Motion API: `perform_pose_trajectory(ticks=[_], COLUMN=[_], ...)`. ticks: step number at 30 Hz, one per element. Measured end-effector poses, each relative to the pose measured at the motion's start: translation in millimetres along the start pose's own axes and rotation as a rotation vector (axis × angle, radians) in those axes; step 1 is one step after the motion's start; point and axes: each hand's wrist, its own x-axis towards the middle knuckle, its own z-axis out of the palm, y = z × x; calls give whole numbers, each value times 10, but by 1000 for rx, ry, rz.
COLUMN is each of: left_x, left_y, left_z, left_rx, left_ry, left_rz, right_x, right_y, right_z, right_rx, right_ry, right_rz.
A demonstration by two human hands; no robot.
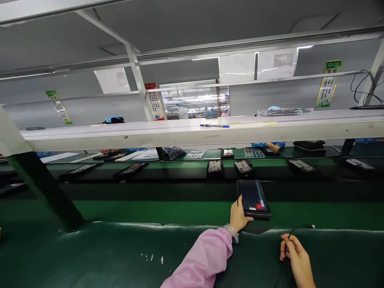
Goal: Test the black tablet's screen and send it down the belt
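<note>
1. A dark tablet (253, 199) is seen lying flat on the green mat (120, 256), at the far edge of the near bench, roughly at one o'clock from the middle of the view.
2. The left hand (238, 216) is laid against the tablet's near-left corner; the thumb is tucked at the near edge and the fingers are curled up along the left side, so the corner is lightly gripped rather than lifted.
3. From those fingers the tablet lies toward one o'clock, and its long axis is run from six to twelve, tipped slightly to eleven at the far end.
4. Its screen is faced upward; a small red mark is shown near the near-right corner.
5. The right hand (295, 256) is held well apart at four o'clock from the tablet, fingers curled loosely around a thin black cable (300, 229).
6. The left hand is clearly the nearer one.
7. Beyond, a conveyor (180, 170) loaded with similar devices is seen at twelve o'clock.
</note>
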Motion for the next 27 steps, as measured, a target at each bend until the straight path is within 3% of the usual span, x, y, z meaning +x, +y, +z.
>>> perform_pose_trajectory(ticks=[7, 14, 19, 21, 23, 25, 27], left_x=[143, 109, 158, 222, 302, 384, 455], left_y=[-38, 44, 192, 268, 342, 408, 459], left_z=[85, 161, 189, 254, 344, 430, 490], left_rx=[-374, -180, -403, -631, -936, -1170, -1258], left_ry=[222, 144, 207, 313, 420, 434, 397], left_rz=[75, 116, 208, 103, -141, -326, -354], right_x=[10, 7, 6, 8, 11, 12, 9], right_y=[-27, -27, 2, 16, 31, 43, 49], right_z=[49, 54, 47, 42, 36, 31, 26], right_rx=[11, 0, -1, 1, 3, 6, 10], right_ry=[0, -2, -9, -12, -15, -18, -21], right_rz=[-15, -9, -13, -17, -23, -32, -41])
